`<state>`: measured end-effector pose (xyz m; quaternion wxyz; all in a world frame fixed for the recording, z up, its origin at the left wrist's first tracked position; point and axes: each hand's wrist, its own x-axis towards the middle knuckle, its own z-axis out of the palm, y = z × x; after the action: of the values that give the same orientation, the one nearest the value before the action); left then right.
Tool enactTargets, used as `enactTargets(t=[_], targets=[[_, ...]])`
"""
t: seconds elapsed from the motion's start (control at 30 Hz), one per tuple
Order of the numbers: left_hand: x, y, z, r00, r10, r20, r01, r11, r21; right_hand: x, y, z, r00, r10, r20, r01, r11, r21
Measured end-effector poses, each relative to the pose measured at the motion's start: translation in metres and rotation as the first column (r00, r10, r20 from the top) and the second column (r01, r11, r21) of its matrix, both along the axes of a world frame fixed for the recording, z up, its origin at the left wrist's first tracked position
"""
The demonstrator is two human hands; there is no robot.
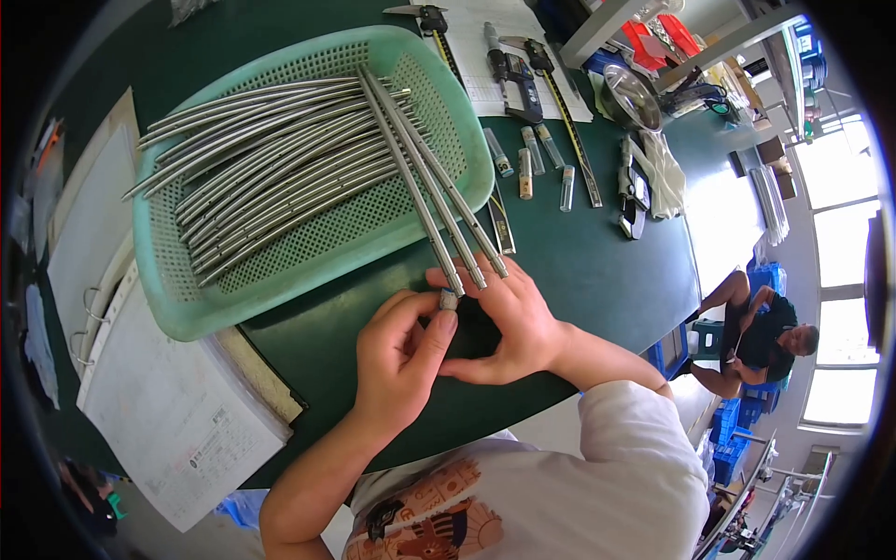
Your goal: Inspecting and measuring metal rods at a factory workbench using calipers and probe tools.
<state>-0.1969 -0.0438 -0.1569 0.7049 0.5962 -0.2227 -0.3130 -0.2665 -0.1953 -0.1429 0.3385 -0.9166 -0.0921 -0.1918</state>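
Three steel tubes (425,203) lie across the near rim of a pale green mesh basket (271,301), their ends sticking out over the table. My left hand (399,347) is closed, pinching a small greyish cylinder (449,300) between thumb and fingers at the end of the leftmost tube. Whether the cylinder enters the tube cannot be made out. My right hand (523,322) reaches under the tube ends and holds them on its fingers, the thumb held apart below. Many more steel tubes (280,154), some with small holes, fill the basket.
Several small clear vials (525,175) stand and lie right of the basket. Calipers (539,58), a micrometer (511,70) and another gauge (634,191) lie farther back. A metal bowl (633,97) and white gloves (661,173) are beyond. Left sits a paper binder (177,420). A person (770,336) sits at far right.
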Motion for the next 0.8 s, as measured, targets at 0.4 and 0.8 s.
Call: enactTargets(t=[0.4, 0.8], targets=[[-0.006, -0.003, -0.001, 0.992, 0.085, 0.096, -0.086, 0.996, 0.010, -0.005, -0.097, 0.016, 0.770, -0.601, 0.212, 0.638, 0.733, -0.236], [0.000, 0.006, 0.007, 0.961, -0.011, 0.275, -0.011, 0.997, 0.076, -0.007, -0.111, 0.003, 0.831, -0.556, 0.027, 0.525, 0.767, -0.368]])
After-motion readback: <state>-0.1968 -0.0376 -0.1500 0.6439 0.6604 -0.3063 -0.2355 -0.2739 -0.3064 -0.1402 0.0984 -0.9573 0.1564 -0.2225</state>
